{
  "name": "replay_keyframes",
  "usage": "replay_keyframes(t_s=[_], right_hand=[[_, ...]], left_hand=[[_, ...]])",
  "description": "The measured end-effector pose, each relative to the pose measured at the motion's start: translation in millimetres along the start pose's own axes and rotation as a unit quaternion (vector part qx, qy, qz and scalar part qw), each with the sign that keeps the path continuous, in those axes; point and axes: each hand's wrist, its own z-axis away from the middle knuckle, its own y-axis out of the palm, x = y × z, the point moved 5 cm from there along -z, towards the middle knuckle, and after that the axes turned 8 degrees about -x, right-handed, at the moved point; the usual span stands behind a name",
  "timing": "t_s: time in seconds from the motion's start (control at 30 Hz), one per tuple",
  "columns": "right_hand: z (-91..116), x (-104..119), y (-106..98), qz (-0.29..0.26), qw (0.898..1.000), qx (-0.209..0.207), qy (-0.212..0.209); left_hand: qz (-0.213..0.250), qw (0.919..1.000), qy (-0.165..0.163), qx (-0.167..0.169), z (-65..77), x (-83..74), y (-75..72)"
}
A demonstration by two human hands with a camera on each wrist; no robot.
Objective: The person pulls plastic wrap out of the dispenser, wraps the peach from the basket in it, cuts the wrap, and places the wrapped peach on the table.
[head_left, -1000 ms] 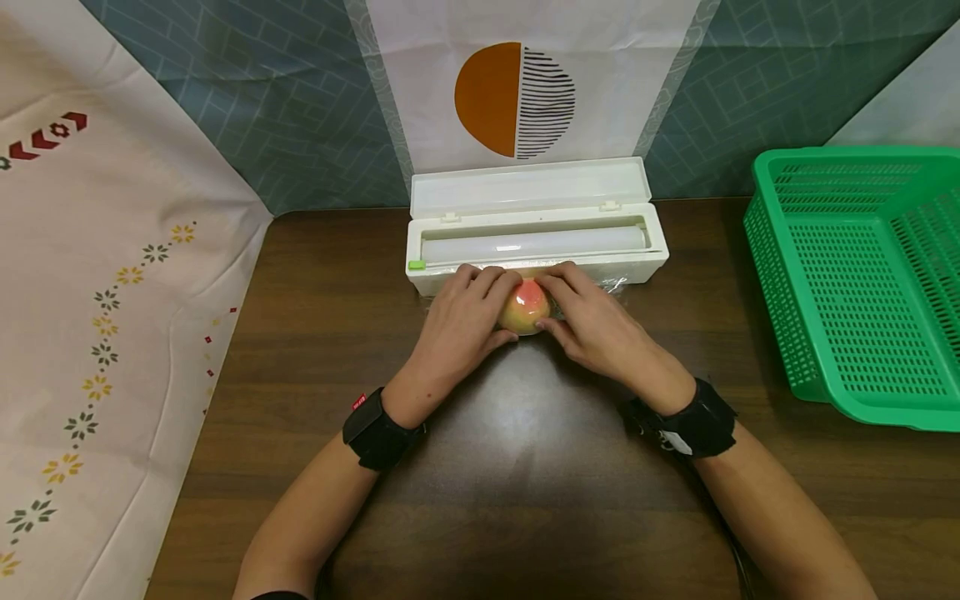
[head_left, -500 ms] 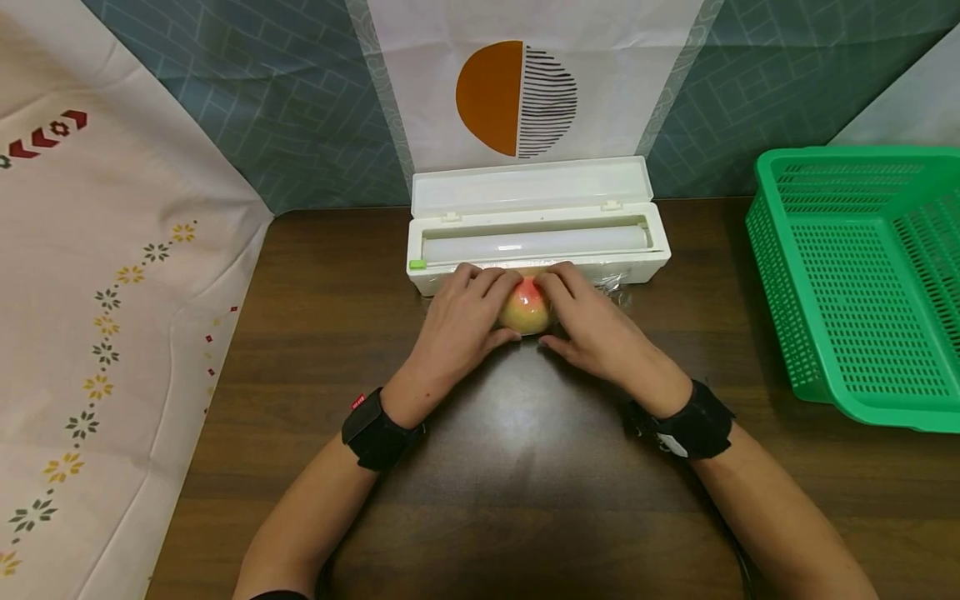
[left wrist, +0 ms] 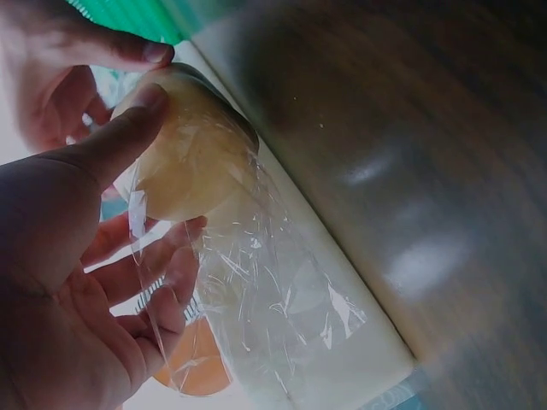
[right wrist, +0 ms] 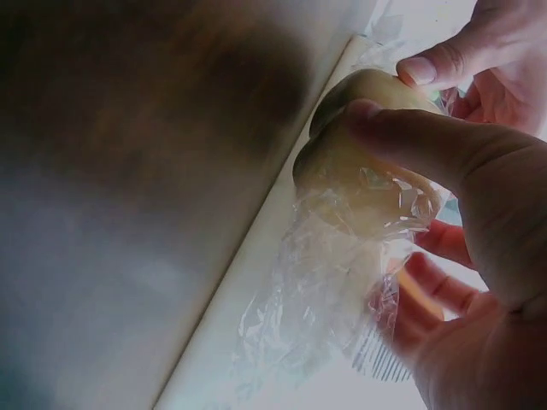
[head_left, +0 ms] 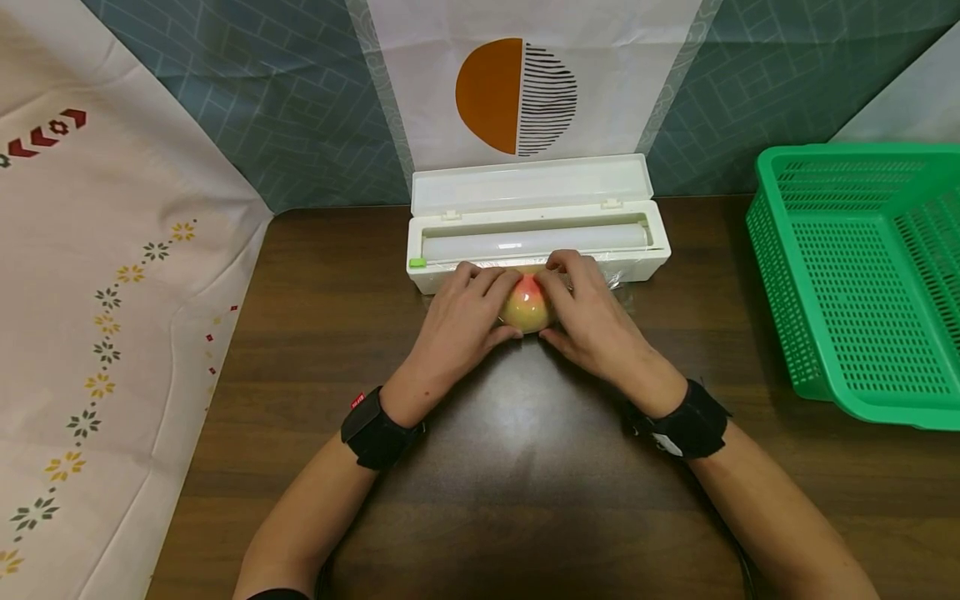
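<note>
A yellow peach (head_left: 527,310) with a pink tip sits between both hands, just in front of a white cling film box (head_left: 647,270). My left hand (head_left: 459,321) holds its left side, thumb at the near edge and fingers over the top. On the other side, my right hand (head_left: 600,321) grips it with curled fingers and thumb. Clear cling film (left wrist: 282,282) covers the peach and spreads out crinkled beside it in the left wrist view. Loose film (right wrist: 316,282) also hangs by the right fingers. The peach's underside is hidden in the head view.
The box's lid (head_left: 528,187) is raised, showing a film roll (head_left: 536,242) inside. A green slider (head_left: 417,263) sits at its left front. To the right stands a green plastic basket (head_left: 806,275) on the brown wooden table (head_left: 517,500). Patterned cloths hang behind and at left.
The right hand's fingers have shifted slightly up and over the peach, and its thumb has slid toward the near edge. The left hand stays almost still around the peach.
</note>
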Motion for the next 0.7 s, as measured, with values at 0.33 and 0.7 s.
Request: replay_keyframes(t_s=[0.33, 0.7], right_hand=[[-0.1, -1.0, -2.0, 0.033, 0.999, 0.004, -0.001], [-1.0, -0.4, -3.7, 0.031, 0.999, 0.01, -0.009]], left_hand=[[-0.004, 0.9999, 0.01, 0.001, 0.1, 0.1, 1.1], [-0.05, 0.9986, 0.016, 0.006, 1.0, -4.9, 5.1]])
